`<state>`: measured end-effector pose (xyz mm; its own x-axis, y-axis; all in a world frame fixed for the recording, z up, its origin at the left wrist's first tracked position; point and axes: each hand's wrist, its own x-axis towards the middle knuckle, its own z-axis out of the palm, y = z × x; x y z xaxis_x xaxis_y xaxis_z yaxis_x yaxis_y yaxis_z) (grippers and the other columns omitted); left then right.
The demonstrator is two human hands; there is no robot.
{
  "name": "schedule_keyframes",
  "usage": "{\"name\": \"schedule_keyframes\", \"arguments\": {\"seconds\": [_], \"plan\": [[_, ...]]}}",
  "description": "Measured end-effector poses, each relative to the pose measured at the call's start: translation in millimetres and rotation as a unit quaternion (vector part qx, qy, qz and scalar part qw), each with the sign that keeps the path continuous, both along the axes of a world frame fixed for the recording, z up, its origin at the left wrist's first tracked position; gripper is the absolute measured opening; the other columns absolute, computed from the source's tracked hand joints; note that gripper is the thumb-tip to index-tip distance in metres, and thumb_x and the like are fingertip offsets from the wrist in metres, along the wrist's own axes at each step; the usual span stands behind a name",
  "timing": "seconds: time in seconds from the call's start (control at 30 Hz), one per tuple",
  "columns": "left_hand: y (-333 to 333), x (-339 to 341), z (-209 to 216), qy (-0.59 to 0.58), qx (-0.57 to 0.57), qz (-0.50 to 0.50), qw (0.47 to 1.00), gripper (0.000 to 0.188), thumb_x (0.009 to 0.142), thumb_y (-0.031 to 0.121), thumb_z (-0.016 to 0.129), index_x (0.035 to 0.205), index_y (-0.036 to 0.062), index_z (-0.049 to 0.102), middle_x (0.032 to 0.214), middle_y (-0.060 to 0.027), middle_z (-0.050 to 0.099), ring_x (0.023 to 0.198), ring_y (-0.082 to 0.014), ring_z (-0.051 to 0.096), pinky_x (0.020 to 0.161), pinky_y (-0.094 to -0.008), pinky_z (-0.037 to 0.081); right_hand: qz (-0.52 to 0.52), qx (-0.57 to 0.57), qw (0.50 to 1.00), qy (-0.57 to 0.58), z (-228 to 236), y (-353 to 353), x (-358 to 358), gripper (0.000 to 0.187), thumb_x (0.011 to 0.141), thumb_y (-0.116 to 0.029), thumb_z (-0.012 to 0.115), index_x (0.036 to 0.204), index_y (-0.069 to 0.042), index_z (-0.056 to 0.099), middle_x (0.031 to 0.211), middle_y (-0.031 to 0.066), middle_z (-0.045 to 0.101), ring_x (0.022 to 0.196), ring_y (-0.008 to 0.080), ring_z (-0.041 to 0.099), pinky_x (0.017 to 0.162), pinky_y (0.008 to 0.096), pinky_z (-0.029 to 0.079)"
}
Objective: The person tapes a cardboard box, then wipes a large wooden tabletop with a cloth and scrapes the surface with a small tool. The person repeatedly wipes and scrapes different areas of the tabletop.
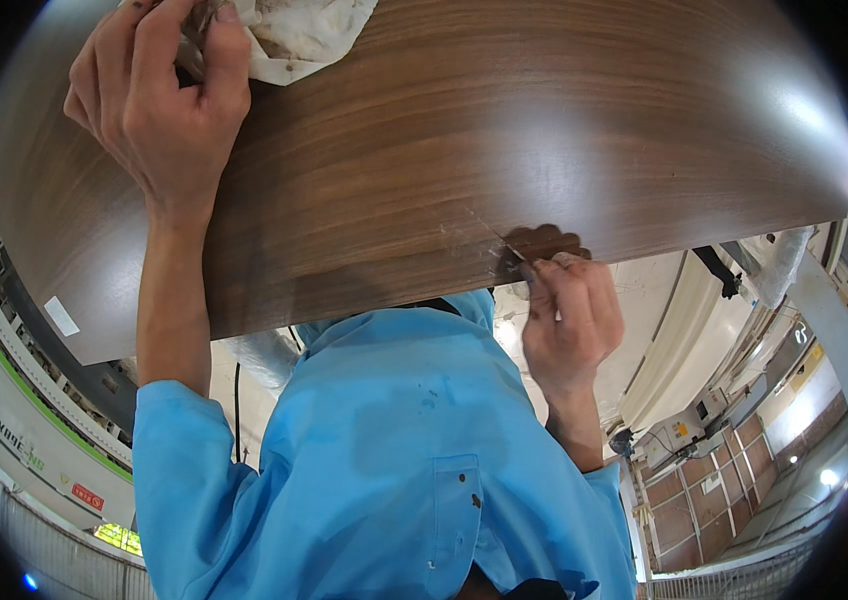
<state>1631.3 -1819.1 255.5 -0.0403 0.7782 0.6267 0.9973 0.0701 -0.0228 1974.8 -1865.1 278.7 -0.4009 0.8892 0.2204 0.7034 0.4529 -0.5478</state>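
Observation:
A brown wood-grain panel (374, 190) stretches across the view in front of me. At the far left, my left hand (169, 105) is closed on a crumpled white cloth (309, 35) with brownish stains. My right hand (574, 310) is at the panel's near edge, pinching a thin, pointed tool (516, 250); its exact kind is too small to make out. The tool's tip points up and left onto the surface, beside some pale scratch-like marks (469, 235). A dark shadow of the hand falls on the panel there.
A white sticker (62, 315) is on the panel's left corner. A long white and green machine (34, 440) runs along the left side. At the right are a pale hanging sheet (659, 350), clear plastic wrapping (786, 265) and a reddish-brown gridded partition (709, 495).

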Motion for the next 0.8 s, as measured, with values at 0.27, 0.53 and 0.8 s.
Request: {"name": "schedule_keyframes", "arguments": {"seconds": [0.27, 0.53, 0.8], "plan": [[-0.7, 0.4, 0.0, -0.023, 0.002, 0.008, 1.0, 0.021, 0.088, 0.027, 0.074, 0.107, 0.0192, 0.078, 0.116, 0.0078, 0.071, 0.113, -0.0157, 0.059, 0.103, -0.0354, 0.035, 0.076, 0.023, 0.997, -0.005, -0.3, 1.0, -0.1, 0.018, 0.064, 0.009, 0.072, 0.08, 0.002, 0.066, 0.079, 0.0139, 0.065, 0.065, 0.0265, 0.061, 0.054, 0.0342, 0.047], [0.6, -0.3, 0.7, -0.003, -0.012, 0.024, 1.0, 0.021, 0.088, 0.028, 0.074, 0.106, 0.0185, 0.078, 0.117, 0.0073, 0.071, 0.114, -0.0167, 0.059, 0.103, -0.0357, 0.035, 0.113, 0.044, 0.993, 0.0, -1.5, -1.8, -7.5, 0.018, 0.065, 0.006, 0.075, 0.081, 0.003, 0.067, 0.078, 0.0134, 0.065, 0.066, 0.0255, 0.063, 0.055, 0.0322, 0.05], [1.8, -1.2, 0.9, -0.005, -0.015, 0.021, 1.0, 0.019, 0.088, 0.028, 0.074, 0.104, 0.0185, 0.078, 0.116, 0.0081, 0.071, 0.114, -0.0174, 0.059, 0.103, -0.0363, 0.035, 0.062, 0.05, 0.997, -0.002, -1.3, 5.7, -6.5, 0.017, 0.066, 0.006, 0.076, 0.08, 0.003, 0.067, 0.079, 0.0131, 0.066, 0.065, 0.0249, 0.062, 0.054, 0.0313, 0.049]]}}
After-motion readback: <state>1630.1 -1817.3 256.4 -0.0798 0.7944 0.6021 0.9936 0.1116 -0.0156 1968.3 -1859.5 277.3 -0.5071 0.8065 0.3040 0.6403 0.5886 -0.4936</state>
